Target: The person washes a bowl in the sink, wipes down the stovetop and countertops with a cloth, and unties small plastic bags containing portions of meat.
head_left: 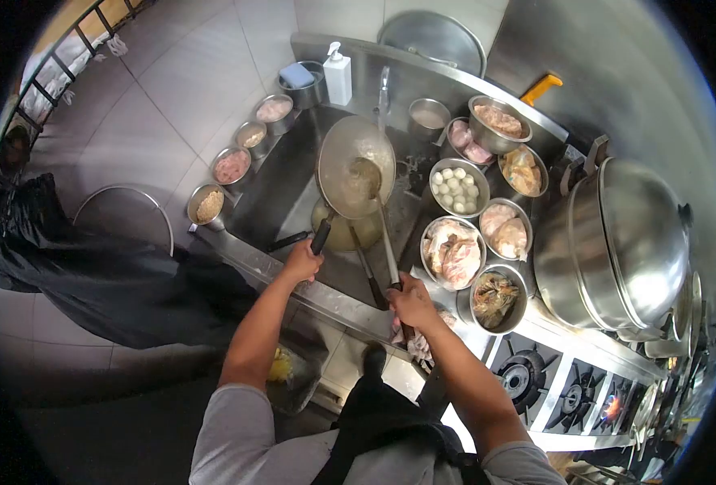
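My left hand [301, 261] is closed around the short black handle of a wok [343, 149]. The wok is tipped up over the sink below the tap [384, 93], its inside wet. In my right hand [414, 301] is a long-handled tool [388, 242]; its round, brownish head lies inside the wok, too blurred to name exactly. Beneath the wok, a second round pan [343, 235] rests in the sink [273, 178] with murky liquid. Another long handle [366, 263] leans on the sink's near edge, left of my right hand.
Small metal bowls of minced food [231, 166] line the sink's left rim. On the right stand a bowl of white balls [459, 191], a bowl of raw meat [453, 253] and other bowls. Beyond them are a large lidded steamer pot [645, 242] and gas burners [526, 376], one lit.
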### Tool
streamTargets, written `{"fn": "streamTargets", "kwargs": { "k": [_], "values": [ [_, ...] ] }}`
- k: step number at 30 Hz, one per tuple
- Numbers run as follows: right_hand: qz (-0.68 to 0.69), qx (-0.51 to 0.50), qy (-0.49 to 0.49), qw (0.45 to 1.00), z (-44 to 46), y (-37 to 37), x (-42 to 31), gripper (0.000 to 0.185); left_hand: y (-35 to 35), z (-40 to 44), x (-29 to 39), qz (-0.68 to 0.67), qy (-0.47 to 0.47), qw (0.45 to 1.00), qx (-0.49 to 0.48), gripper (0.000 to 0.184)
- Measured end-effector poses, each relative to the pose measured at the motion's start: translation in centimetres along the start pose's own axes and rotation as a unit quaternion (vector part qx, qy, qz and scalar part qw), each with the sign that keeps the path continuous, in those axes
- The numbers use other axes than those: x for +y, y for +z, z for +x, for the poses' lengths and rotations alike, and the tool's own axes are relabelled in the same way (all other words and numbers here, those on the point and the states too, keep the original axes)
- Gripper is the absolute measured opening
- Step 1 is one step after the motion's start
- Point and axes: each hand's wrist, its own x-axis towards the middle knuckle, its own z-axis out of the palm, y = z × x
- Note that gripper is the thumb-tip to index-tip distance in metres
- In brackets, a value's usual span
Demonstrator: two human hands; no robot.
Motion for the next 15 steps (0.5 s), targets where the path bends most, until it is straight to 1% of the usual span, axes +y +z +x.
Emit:
{"fn": "streamTargets", "kwargs": {
  "k": [1, 2, 3, 5, 6, 7, 9, 10, 11, 13, 14, 15],
  "values": [
    [0.173, -0.065, 0.132, 0.974, -0.3, -2.7, -4.7, 0.022, 0.0, 0.3, -0.1, -0.017, -0.002, 1.000, -0.004, 0.013],
    [0.336, -0.125, 0.256, 0.898, -0.2, -4.3, -7.2, 0.021, 0.1, 0.5, 0.0, -0.033, -0.003, 0.999, -0.007, 0.015],
    [0.336, -0.124, 0.257, 0.898, 0.1, -4.5, -7.2, 0.021, 0.0, 0.4, 0.5, -0.034, -0.003, 0.999, -0.008, 0.015],
    [0.504, -0.157, 0.260, 0.809, 0.3, -4.9, -7.0, 0.022, -0.1, -0.2, 1.6, -0.037, -0.020, 0.999, -0.022, 0.017],
    [0.530, -0.157, 0.271, 0.788, 0.4, -5.2, -6.9, 0.024, 0.1, 0.0, 1.3, -0.037, -0.020, 0.999, -0.022, 0.017],
    [0.531, -0.157, 0.270, 0.788, 0.2, -5.4, -6.5, 0.024, 0.2, 0.1, 0.7, -0.046, -0.029, 0.998, -0.023, 0.016],
    [0.459, -0.160, 0.251, 0.837, -0.4, -5.3, -5.6, 0.016, 0.0, -0.1, 0.5, -0.054, -0.041, 0.997, -0.024, 0.016],
    [0.394, -0.140, 0.255, 0.872, -0.8, -5.0, -5.5, 0.015, -0.1, -0.5, 1.0, -0.068, -0.038, 0.997, -0.027, 0.015],
    [0.395, -0.142, 0.257, 0.871, -0.8, -4.6, -5.4, 0.015, -0.1, -0.9, 1.2, -0.082, -0.038, 0.995, -0.031, 0.014],
    [0.365, -0.068, 0.309, 0.876, -0.7, -4.1, -6.2, 0.012, 0.3, -0.6, 0.0, -0.095, -0.031, 0.994, -0.045, 0.012],
    [0.394, -0.065, 0.323, 0.858, 0.1, -3.3, -5.8, 0.032, 0.5, -0.4, -0.3, -0.110, -0.019, 0.992, -0.059, 0.011],
    [0.396, -0.062, 0.324, 0.857, 0.8, -2.7, -5.4, 0.032, 0.8, -0.6, 0.2, -0.109, -0.018, 0.992, -0.061, 0.011]
  ]
}}
